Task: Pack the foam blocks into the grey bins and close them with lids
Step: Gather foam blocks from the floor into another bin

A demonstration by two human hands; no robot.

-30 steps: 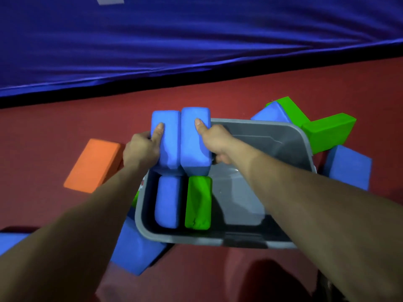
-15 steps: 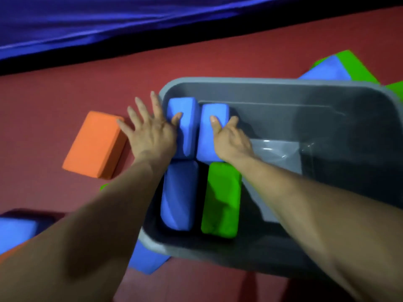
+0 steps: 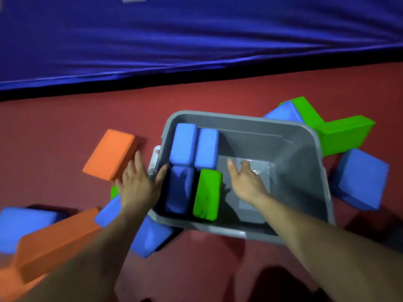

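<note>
red floor (image 3: 54, 127) meets a blue padded mat (image 3: 196, 35).

My only view is the head camera. It looks forward and steeply down along both forearms, sitting close over the left hand (image 3: 139, 186) and right hand (image 3: 246, 182). The grey bin (image 3: 305, 171) fills mid-frame under the right fingers (wide-angle, so the edges bend). Beyond the fingertips lies red floor (image 3: 65, 127), then a blue mat (image 3: 196, 40) across the top.
</note>
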